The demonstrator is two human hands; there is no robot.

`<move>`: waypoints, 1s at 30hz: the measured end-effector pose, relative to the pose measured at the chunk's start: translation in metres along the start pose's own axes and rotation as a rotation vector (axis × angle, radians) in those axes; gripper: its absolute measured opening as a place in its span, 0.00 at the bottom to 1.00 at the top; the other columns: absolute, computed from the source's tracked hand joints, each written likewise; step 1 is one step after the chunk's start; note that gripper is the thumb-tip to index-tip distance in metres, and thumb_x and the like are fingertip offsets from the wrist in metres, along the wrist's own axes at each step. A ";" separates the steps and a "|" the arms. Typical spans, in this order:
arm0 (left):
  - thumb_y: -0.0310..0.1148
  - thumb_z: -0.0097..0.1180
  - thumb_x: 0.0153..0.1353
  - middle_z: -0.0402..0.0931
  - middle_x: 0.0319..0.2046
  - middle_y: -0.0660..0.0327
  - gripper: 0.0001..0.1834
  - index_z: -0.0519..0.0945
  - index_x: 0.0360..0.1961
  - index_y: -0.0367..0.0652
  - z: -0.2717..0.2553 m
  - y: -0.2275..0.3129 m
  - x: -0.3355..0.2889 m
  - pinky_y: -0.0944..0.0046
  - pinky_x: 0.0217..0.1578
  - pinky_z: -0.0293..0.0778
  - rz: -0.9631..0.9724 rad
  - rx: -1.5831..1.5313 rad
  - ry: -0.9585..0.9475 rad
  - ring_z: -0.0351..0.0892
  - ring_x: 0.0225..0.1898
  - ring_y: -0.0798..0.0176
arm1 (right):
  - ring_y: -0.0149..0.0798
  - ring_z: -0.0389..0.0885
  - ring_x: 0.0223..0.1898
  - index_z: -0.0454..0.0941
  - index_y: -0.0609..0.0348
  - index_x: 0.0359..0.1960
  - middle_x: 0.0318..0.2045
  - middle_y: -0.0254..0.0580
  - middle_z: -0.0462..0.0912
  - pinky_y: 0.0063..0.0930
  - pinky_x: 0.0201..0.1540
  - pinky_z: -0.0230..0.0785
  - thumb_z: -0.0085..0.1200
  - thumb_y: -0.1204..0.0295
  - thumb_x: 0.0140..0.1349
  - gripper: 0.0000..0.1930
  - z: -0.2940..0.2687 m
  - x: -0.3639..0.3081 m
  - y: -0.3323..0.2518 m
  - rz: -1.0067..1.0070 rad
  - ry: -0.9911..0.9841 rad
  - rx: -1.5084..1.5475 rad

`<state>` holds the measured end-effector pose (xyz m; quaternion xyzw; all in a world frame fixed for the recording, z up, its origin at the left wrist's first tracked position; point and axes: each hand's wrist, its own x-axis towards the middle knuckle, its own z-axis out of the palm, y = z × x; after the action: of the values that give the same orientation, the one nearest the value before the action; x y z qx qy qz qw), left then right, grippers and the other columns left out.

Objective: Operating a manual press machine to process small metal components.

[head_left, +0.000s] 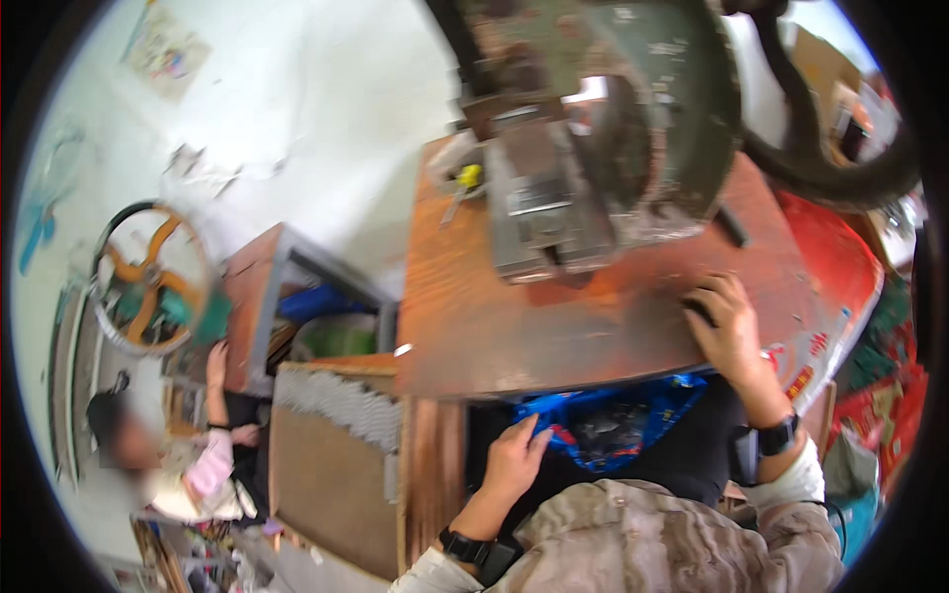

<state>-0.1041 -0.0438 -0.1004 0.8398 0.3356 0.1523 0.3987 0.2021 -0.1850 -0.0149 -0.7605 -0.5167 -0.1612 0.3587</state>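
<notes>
My right hand (730, 326) rests on the right part of the brown worktable (593, 336), fingers loosely bent and apart; the dark gap beside the thumb shows nothing I can name. Low in front of me my left hand (512, 463) has its fingers stretched out, at the left edge of a blue plastic bag (621, 450) on my lap. Dark small contents, too blurred to name, lie in the bag. Beyond my hands stands a heavy green press (682, 109), with a steel die block (542, 198) at its left; neither hand touches it.
Left of my lap stands a wooden tray (331, 484) with many small grey pieces along its far side. A yellow-handled tool (469, 178) lies by the die. A black curved bar (830, 183) hangs upper right. At left a co-worker (203, 474) sits near an orange-spoked handwheel (148, 279).
</notes>
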 end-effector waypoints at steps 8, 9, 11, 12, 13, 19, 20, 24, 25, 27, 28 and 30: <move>0.33 0.60 0.55 0.77 0.42 0.47 0.17 0.79 0.45 0.36 -0.187 -0.084 -0.082 0.53 0.52 0.67 -0.718 -0.018 0.486 0.71 0.50 0.44 | 0.56 0.73 0.46 0.77 0.65 0.33 0.37 0.51 0.77 0.42 0.50 0.66 0.56 0.81 0.50 0.08 0.004 -0.001 -0.004 0.034 -0.030 0.004; 0.33 0.60 0.55 0.77 0.42 0.47 0.17 0.79 0.45 0.36 -0.193 -0.092 -0.084 0.53 0.52 0.67 -0.632 -0.032 0.519 0.71 0.50 0.44 | 0.56 0.73 0.47 0.77 0.66 0.33 0.37 0.51 0.76 0.42 0.52 0.65 0.55 0.81 0.50 0.08 0.005 -0.002 -0.003 0.050 -0.046 0.007; 0.34 0.58 0.57 0.72 0.51 0.42 0.20 0.77 0.49 0.35 -0.204 -0.106 -0.079 0.51 0.57 0.63 -0.426 0.478 0.640 0.67 0.56 0.42 | 0.56 0.73 0.47 0.76 0.67 0.33 0.36 0.51 0.76 0.44 0.54 0.63 0.54 0.82 0.51 0.07 0.006 -0.005 0.000 0.050 -0.062 -0.023; 0.33 0.56 0.58 0.70 0.53 0.40 0.20 0.76 0.51 0.35 -0.214 -0.118 -0.069 0.51 0.58 0.62 -0.407 0.541 0.696 0.65 0.58 0.41 | 0.56 0.72 0.47 0.76 0.67 0.32 0.36 0.52 0.76 0.44 0.55 0.62 0.53 0.82 0.51 0.06 0.006 -0.006 0.002 0.046 -0.063 -0.027; 0.33 0.55 0.58 0.67 0.56 0.39 0.21 0.75 0.52 0.35 -0.227 -0.133 -0.054 0.51 0.60 0.60 -0.313 0.646 0.784 0.64 0.59 0.39 | 0.56 0.72 0.47 0.76 0.68 0.32 0.36 0.52 0.75 0.44 0.54 0.62 0.53 0.82 0.51 0.06 0.007 -0.007 0.003 0.055 -0.062 -0.004; 0.41 0.48 0.64 0.58 0.65 0.51 0.28 0.64 0.63 0.40 -0.321 -0.229 0.023 0.41 0.63 0.52 -0.659 0.661 0.703 0.52 0.67 0.44 | 0.54 0.72 0.43 0.74 0.69 0.32 0.37 0.53 0.73 0.39 0.50 0.64 0.50 0.85 0.51 0.06 0.013 -0.011 0.011 0.013 -0.026 -0.005; 0.43 0.44 0.65 0.56 0.66 0.54 0.29 0.62 0.64 0.41 -0.331 -0.240 0.032 0.39 0.63 0.50 -0.653 0.694 0.671 0.50 0.68 0.46 | 0.53 0.72 0.43 0.73 0.69 0.32 0.37 0.53 0.73 0.38 0.49 0.64 0.49 0.86 0.51 0.06 0.014 -0.011 0.012 0.017 -0.028 -0.015; 0.49 0.36 0.68 0.53 0.69 0.59 0.30 0.60 0.66 0.44 -0.351 -0.265 0.055 0.38 0.64 0.47 -0.710 0.706 0.567 0.47 0.70 0.53 | 0.52 0.71 0.41 0.72 0.69 0.32 0.36 0.53 0.72 0.37 0.47 0.64 0.47 0.86 0.51 0.07 0.016 -0.014 0.018 0.018 -0.022 -0.087; 0.51 0.32 0.69 0.55 0.68 0.59 0.30 0.62 0.65 0.45 -0.351 -0.267 0.056 0.39 0.64 0.45 -0.720 0.688 0.564 0.49 0.70 0.55 | 0.53 0.71 0.42 0.72 0.69 0.32 0.36 0.53 0.71 0.37 0.47 0.64 0.47 0.87 0.52 0.06 0.017 -0.015 0.019 0.058 -0.039 -0.059; 0.51 0.32 0.69 0.56 0.67 0.59 0.29 0.63 0.64 0.45 -0.347 -0.269 0.054 0.40 0.64 0.45 -0.722 0.694 0.560 0.50 0.69 0.55 | 0.53 0.71 0.42 0.72 0.69 0.33 0.38 0.53 0.72 0.36 0.48 0.64 0.46 0.86 0.53 0.06 0.017 -0.017 0.023 0.056 -0.051 -0.085; 0.51 0.33 0.69 0.57 0.67 0.58 0.29 0.64 0.64 0.45 -0.345 -0.269 0.052 0.40 0.65 0.45 -0.715 0.705 0.585 0.52 0.69 0.56 | 0.53 0.72 0.43 0.72 0.69 0.34 0.39 0.54 0.72 0.36 0.48 0.64 0.46 0.86 0.54 0.06 0.017 -0.019 0.025 0.079 -0.070 -0.088; 0.48 0.37 0.68 0.63 0.63 0.55 0.27 0.68 0.61 0.43 -0.342 -0.268 0.042 0.44 0.63 0.51 -0.629 0.758 0.617 0.58 0.65 0.54 | 0.53 0.72 0.43 0.72 0.69 0.35 0.40 0.54 0.72 0.35 0.49 0.64 0.46 0.86 0.55 0.06 0.016 -0.021 0.029 0.031 -0.051 -0.132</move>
<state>-0.3710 0.3016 -0.0897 0.7004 0.7009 0.1334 -0.0199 0.2173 -0.1936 -0.0502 -0.7943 -0.5020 -0.1699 0.2971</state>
